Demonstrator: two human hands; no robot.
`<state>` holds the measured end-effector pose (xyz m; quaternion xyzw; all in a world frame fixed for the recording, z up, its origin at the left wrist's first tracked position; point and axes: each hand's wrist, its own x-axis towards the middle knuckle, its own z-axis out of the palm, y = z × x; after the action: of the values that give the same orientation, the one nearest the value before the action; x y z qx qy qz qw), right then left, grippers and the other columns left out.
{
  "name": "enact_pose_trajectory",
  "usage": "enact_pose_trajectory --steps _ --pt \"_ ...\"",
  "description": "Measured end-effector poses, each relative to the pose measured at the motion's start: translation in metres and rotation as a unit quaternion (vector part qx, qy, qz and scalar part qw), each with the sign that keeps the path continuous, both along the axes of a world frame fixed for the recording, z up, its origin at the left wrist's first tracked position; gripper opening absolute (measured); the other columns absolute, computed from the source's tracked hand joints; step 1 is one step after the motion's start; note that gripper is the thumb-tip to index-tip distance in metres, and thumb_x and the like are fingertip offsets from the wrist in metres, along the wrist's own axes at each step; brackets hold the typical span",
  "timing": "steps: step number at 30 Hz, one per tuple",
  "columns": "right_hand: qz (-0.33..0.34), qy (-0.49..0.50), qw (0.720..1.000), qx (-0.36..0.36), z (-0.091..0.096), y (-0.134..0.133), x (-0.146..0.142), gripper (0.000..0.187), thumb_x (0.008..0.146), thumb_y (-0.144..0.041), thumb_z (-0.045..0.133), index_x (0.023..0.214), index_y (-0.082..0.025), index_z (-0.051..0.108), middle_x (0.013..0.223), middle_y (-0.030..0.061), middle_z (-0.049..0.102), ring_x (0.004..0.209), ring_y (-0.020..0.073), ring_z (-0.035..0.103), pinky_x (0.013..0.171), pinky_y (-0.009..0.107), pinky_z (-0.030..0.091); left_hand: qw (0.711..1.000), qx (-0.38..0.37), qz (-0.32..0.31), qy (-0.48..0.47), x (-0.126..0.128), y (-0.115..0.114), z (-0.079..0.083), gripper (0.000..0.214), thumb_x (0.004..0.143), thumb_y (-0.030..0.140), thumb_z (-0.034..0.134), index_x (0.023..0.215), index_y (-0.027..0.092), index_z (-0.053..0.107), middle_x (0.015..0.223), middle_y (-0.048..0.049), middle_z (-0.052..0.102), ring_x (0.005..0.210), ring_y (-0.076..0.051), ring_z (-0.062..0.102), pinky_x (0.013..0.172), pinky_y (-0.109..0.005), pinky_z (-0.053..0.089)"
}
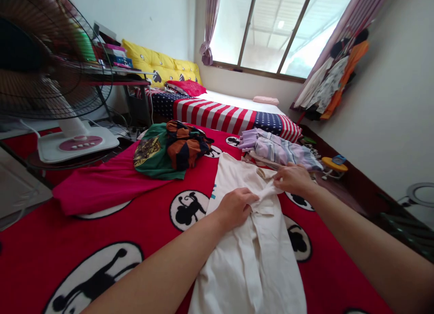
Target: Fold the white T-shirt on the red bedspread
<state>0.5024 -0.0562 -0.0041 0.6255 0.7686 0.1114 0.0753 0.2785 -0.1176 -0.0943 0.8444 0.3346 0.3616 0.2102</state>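
A white garment [251,260] lies lengthwise in front of me, creased, with a small teal print on its left edge. My left hand [237,207] rests on its middle, fingers closed on a fold of the cloth. Farther up and to the right, my right hand [294,180] pinches a bunched part of the same garment and pulls it taut and slightly raised between both hands. Just beyond the right hand lies a lilac and grey striped cloth [278,147]. Which part of the garment is gripped, I cannot tell.
A red blanket [152,241] with black-and-white figures spreads beneath everything. To the left lie a green garment [154,158], an orange-and-navy checked one [186,144] and a magenta cloth [111,185]. A fan [77,140] stands at left; a flag-patterned bed [217,115] is behind.
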Motion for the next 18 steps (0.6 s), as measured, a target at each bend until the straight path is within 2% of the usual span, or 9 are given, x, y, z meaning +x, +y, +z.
enact_pose_trajectory --steps 2,3,5,7,9,11,14,16,18 --pt "0.034 -0.004 0.999 0.009 -0.010 0.006 -0.009 0.025 0.075 -0.027 0.054 0.087 -0.027 0.077 0.086 0.0053 0.073 0.098 0.0281 0.061 0.084 0.036 0.039 1.000 -0.003 -0.001 -0.003 0.000 0.000 0.001 0.041 0.076 0.008 0.051 0.110 0.021 0.069 0.107 -0.0060 0.067 0.099 -0.020 0.063 0.090 -0.028 0.049" --pt "0.027 0.030 0.999 0.011 -0.015 0.011 -0.012 0.033 0.075 -0.027 0.055 0.102 -0.028 0.074 0.088 0.0046 0.073 0.096 0.0269 0.062 0.083 0.036 0.040 1.000 -0.006 -0.001 -0.005 0.000 -0.001 0.001 0.040 0.076 0.009 0.052 0.110 0.021 0.069 0.107 -0.0059 0.067 0.098 -0.019 0.063 0.089 -0.027 0.049" --pt "-0.016 0.156 0.987 0.033 -0.024 0.021 -0.013 0.056 0.078 -0.029 0.056 0.134 -0.024 0.055 0.096 0.0059 0.073 0.095 0.0258 0.064 0.083 0.034 0.043 1.000 -0.015 0.000 -0.018 0.000 -0.001 0.002 0.035 0.078 0.011 0.054 0.108 0.021 0.070 0.103 -0.0055 0.068 0.093 -0.018 0.064 0.086 -0.027 0.049" --pt "-0.071 0.301 0.948 0.070 -0.032 0.029 -0.010 0.072 0.080 -0.032 0.055 0.147 -0.012 0.034 0.102 0.0100 0.072 0.097 0.0264 0.064 0.083 0.034 0.046 0.998 -0.031 0.021 -0.046 -0.001 0.000 0.004 0.023 0.082 0.016 0.054 0.096 0.019 0.071 0.093 -0.0050 0.069 0.085 -0.017 0.064 0.080 -0.026 0.048" --pt "-0.086 0.400 0.905 0.115 -0.036 0.030 -0.006 0.073 0.080 -0.030 0.055 0.145 -0.005 0.033 0.107 0.0133 0.070 0.098 0.0266 0.065 0.085 0.035 0.048 0.990 -0.072 0.073 -0.100 -0.002 0.004 0.005 0.021 0.087 0.022 0.050 0.081 0.017 0.069 0.076 -0.0033 0.067 0.074 -0.016 0.062 0.071 -0.024 0.048" --pt "-0.054 0.438 0.882 0.166 -0.037 0.023 -0.002 0.060 0.077 -0.024 0.054 0.135 -0.007 0.046 0.105 0.0127 0.070 0.094 0.0251 0.065 0.085 0.035 0.049 0.963 -0.150 0.143 -0.170 -0.004 0.009 0.005 0.025 0.090 0.027 0.047 0.076 0.016 0.065 0.065 -0.0012 0.061 0.061 -0.014 0.059 0.058 -0.023 0.046" --pt "0.025 0.401 0.892 0.205 -0.031 0.002 0.001 0.034 0.074 -0.014 0.048 0.103 -0.018 0.065 0.099 0.0076 0.069 0.089 0.0217 0.065 0.084 0.033 0.049 0.913 -0.252 0.206 -0.247 -0.004 0.018 0.003 0.016 0.087 0.024 0.047 0.088 0.016 0.061 0.072 -0.0009 0.062 0.054 -0.012 0.058 0.045 -0.020 0.043" --pt "0.050 0.343 0.906 0.242 -0.027 -0.013 0.000 0.030 0.071 -0.010 0.045 0.089 -0.021 0.067 0.100 0.0068 0.068 0.095 0.0223 0.062 0.086 0.033 0.048 0.903 -0.241 0.233 -0.271 -0.004 0.022 0.002 0.017 0.083 0.017 0.049 0.097 0.017 0.058 0.089 -0.0041 0.064 0.063 -0.013 0.061 0.049 -0.021 0.048" --pt "0.047 0.312 0.903 0.292 -0.025 -0.027 -0.004 0.029 0.072 -0.010 0.045 0.088 -0.021 0.066 0.102 0.0070 0.066 0.097 0.0228 0.061 0.086 0.032 0.047 0.907 -0.167 0.272 -0.274 -0.005 0.022 0.003 0.027 0.079 0.009 0.050 0.103 0.017 0.055 0.104 -0.0078 0.061 0.078 -0.015 0.063 0.064 -0.025 0.053"
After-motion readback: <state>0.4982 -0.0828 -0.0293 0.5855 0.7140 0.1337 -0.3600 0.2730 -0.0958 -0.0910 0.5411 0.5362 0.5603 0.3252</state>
